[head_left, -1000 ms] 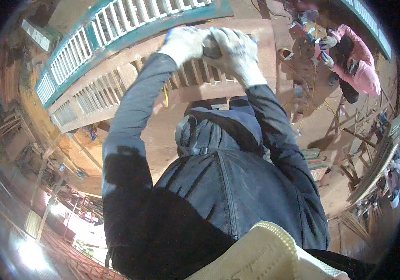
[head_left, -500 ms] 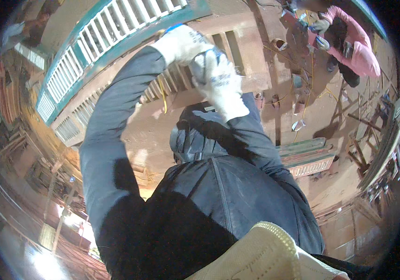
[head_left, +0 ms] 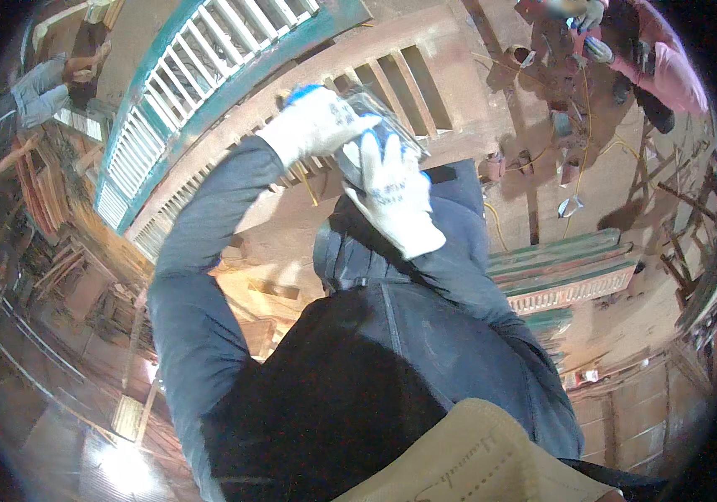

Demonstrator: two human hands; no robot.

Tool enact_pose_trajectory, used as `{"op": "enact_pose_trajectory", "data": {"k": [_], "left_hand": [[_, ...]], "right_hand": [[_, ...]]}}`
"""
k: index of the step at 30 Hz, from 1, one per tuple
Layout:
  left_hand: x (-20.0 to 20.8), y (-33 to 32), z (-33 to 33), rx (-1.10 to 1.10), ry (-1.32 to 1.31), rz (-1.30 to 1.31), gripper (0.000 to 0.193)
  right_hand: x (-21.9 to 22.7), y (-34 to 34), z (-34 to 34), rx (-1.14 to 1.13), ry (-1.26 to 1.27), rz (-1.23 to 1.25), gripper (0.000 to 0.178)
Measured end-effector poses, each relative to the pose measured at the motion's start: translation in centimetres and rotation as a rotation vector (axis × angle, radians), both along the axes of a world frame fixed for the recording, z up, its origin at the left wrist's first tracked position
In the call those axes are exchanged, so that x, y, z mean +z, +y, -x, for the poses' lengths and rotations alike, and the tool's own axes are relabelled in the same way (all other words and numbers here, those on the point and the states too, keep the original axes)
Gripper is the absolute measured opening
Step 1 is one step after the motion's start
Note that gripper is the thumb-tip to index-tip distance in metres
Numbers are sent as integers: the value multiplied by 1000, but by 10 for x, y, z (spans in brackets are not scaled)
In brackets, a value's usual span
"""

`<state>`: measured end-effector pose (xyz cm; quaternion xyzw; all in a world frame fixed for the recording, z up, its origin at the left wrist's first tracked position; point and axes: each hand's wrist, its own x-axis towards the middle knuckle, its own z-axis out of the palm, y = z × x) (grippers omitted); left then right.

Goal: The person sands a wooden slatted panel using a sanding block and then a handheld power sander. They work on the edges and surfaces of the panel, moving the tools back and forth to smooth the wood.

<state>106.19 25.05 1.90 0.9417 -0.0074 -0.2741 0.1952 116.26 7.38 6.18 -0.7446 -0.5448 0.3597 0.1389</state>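
My left hand [head_left: 312, 127], in a white glove with blue showing at its edge, closes on the left side of a dark, flat-edged tool [head_left: 381, 107]. My right hand [head_left: 392, 201], gloved alike, has its fingers bent against the tool's near side, where blue parts show between them. Both hands hold the tool over a brown wooden slatted panel [head_left: 450, 58]. The gloves cover much of the tool, so its exact kind cannot be made out. Whether it touches the panel is unclear.
Beyond lies a green-framed panel with white slats [head_left: 128, 159]. Stacked slatted panels [head_left: 571, 272] stand at the right. A co-worker in a pink top [head_left: 672, 63] works at the far right, near yellow cords [head_left: 588, 109]. Another person [head_left: 40, 92] is at the far left.
The view has shifted, and surroundings at the right sit farther right. My right hand has turned, with its fingers now showing against the tool. More of the tool's dark flat edge shows between my hands.
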Motion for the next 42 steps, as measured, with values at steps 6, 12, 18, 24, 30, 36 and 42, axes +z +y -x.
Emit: {"op": "enact_pose_trajectory", "data": {"k": [6, 12, 18, 24, 30, 36, 42], "left_hand": [[4, 2, -31, -130, 30, -14, 43], [3, 23, -40, -162, 94, -28, 21], [8, 46, -37, -250, -19, 8, 12], [1, 33, -7, -244, 165, -79, 14], [6, 46, -10, -201, -7, -98, 10], [9, 39, -20, -203, -8, -148, 16], [7, 49, -24, -255, 33, -176, 19]], "right_hand": [[-30, -17, -7, -77, 83, -220, 94], [-31, 5, 8, -210, 146, -220, 93], [1, 36, 7, -121, 77, -157, 91], [-14, 18, 31, -89, 56, -207, 90], [-18, 29, 32, -63, -3, -237, 88], [-20, 22, 24, -136, 7, -209, 87], [-12, 35, 26, -171, 48, -153, 84]]}}
